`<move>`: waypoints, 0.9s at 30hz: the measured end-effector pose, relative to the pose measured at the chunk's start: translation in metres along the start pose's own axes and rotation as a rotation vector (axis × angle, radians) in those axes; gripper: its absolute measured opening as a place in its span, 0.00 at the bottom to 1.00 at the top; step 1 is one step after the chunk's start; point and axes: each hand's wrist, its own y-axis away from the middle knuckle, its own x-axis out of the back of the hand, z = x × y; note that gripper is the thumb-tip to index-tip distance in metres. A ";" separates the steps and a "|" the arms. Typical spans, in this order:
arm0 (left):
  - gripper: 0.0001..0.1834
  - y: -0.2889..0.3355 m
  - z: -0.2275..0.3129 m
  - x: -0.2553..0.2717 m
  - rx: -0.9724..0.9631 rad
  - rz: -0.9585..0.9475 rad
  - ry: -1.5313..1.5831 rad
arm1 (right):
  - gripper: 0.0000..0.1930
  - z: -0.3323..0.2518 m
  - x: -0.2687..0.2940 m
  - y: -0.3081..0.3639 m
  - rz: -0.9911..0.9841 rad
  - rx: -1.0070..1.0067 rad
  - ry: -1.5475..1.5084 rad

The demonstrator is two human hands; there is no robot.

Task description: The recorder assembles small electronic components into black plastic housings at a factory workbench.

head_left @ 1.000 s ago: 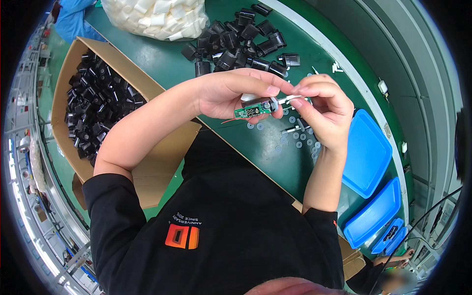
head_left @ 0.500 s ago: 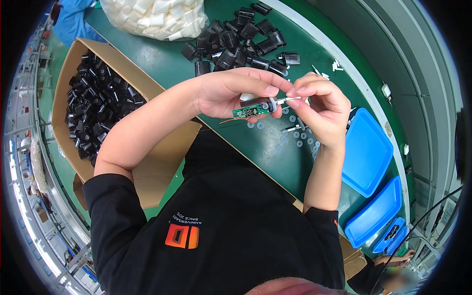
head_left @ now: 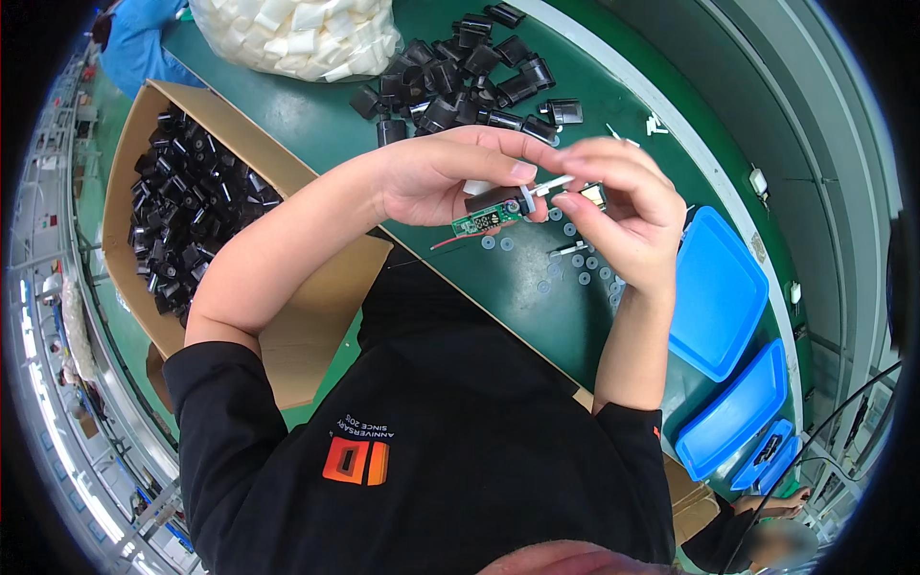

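My left hand (head_left: pixel 431 179) is closed round a small green circuit board (head_left: pixel 487 218) fixed along a dark cylindrical part (head_left: pixel 487 199). A grey ring (head_left: pixel 526 199) caps its right end, and a thin white stem (head_left: pixel 553 185) sticks out beyond the ring. From the board's left end trails a red wire (head_left: pixel 450 240). My right hand (head_left: pixel 628 206) hovers at the stem's tip, with thumb and forefinger apart. Beside those fingers shows a small metallic piece (head_left: pixel 594 195); whether it lies in the palm or behind the hand I cannot tell.
Small translucent washers (head_left: pixel 585 278) lie scattered on the green table (head_left: pixel 460 278). Behind are a pile of black housings (head_left: pixel 470 77) and a bag of white pieces (head_left: pixel 297 38). A cardboard box (head_left: pixel 287 158) of black parts stands left, blue trays (head_left: pixel 719 297) right.
My right thumb and forefinger, pinched on the white stem before, have parted from it. The stem now tilts up more, and the metallic piece has come into sight by the right fingers.
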 end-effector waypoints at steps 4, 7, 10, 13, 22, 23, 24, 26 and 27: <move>0.17 -0.003 -0.005 0.005 -0.034 0.061 -0.080 | 0.13 0.002 -0.002 0.004 0.075 -0.150 -0.163; 0.16 -0.003 -0.006 0.009 -0.027 0.056 -0.128 | 0.11 -0.004 -0.009 0.003 0.164 -0.340 -0.457; 0.15 -0.003 -0.005 0.007 -0.035 0.053 -0.156 | 0.13 -0.001 -0.005 0.003 0.076 -0.271 -0.277; 0.14 -0.003 -0.005 0.010 -0.057 0.046 -0.175 | 0.13 0.003 -0.006 0.003 0.023 -0.150 -0.183; 0.13 -0.010 -0.011 -0.004 -0.589 0.360 -0.058 | 0.32 0.002 -0.048 0.006 0.323 -0.283 -0.421; 0.13 -0.010 -0.014 -0.007 -0.594 0.369 -0.078 | 0.32 0.000 -0.061 0.004 0.367 -0.278 -0.397; 0.13 -0.012 -0.017 -0.006 -0.616 0.366 -0.178 | 0.33 -0.001 -0.069 0.003 0.411 -0.275 -0.373; 0.12 -0.014 -0.019 -0.014 -0.617 0.360 -0.224 | 0.23 0.003 -0.070 0.003 0.504 -0.323 -0.471; 0.12 -0.012 -0.018 -0.020 -0.581 0.365 -0.164 | 0.20 0.003 -0.066 0.004 0.489 -0.322 -0.508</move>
